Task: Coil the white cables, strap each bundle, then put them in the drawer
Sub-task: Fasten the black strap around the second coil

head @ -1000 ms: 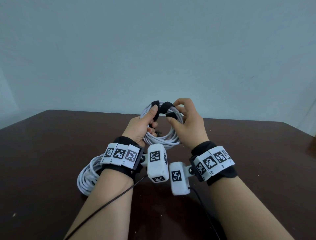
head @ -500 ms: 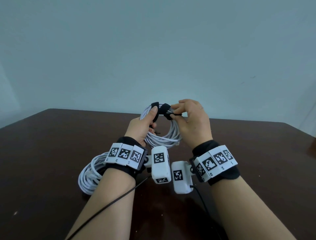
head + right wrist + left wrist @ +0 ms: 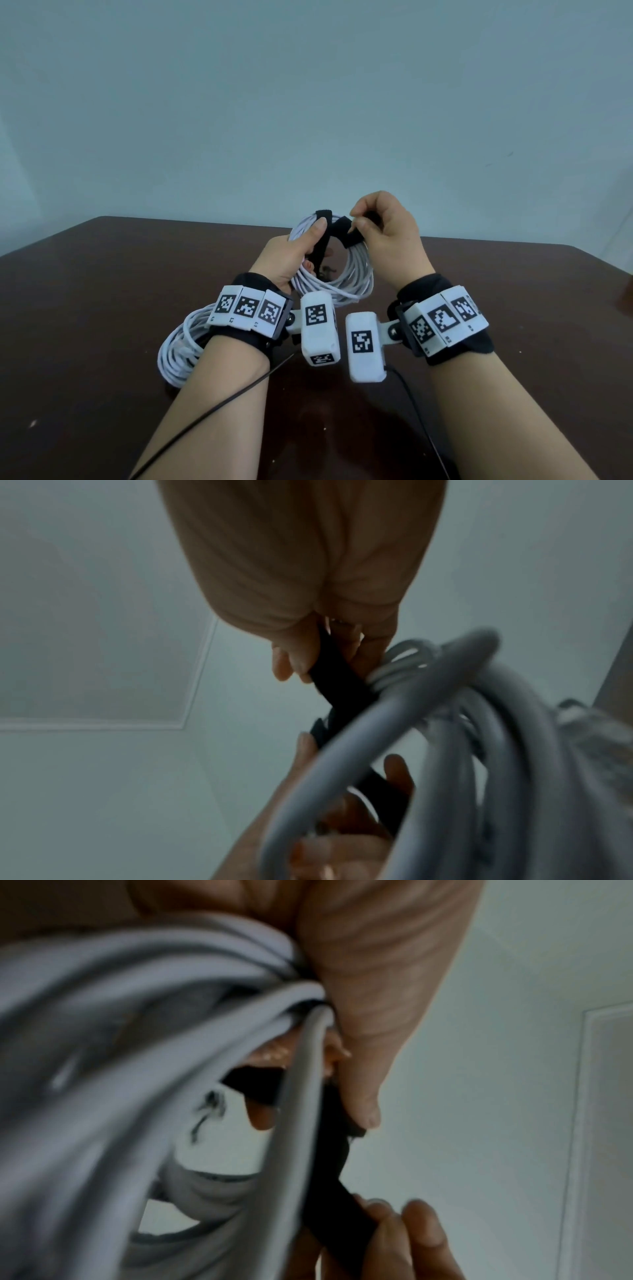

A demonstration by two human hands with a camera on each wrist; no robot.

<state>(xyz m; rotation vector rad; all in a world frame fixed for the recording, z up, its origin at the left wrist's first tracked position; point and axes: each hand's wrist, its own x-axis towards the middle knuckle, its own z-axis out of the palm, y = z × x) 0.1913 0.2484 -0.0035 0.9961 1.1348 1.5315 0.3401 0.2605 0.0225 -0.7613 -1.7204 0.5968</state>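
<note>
Head view: left hand (image 3: 287, 255) grips coil (image 3: 354, 274) held above worktop (image 3: 102, 308), thumb on black strap (image 3: 337, 228); right hand (image 3: 387, 236) pinches strap's free end. Second coil (image 3: 178, 349) lies on worktop near left, under left forearm, seen only here. Right wrist view alone: pinch close up, plus ceiling panel (image 3: 95, 631). Dark brown worktop, pale wall (image 3: 308, 102) beyond
</note>
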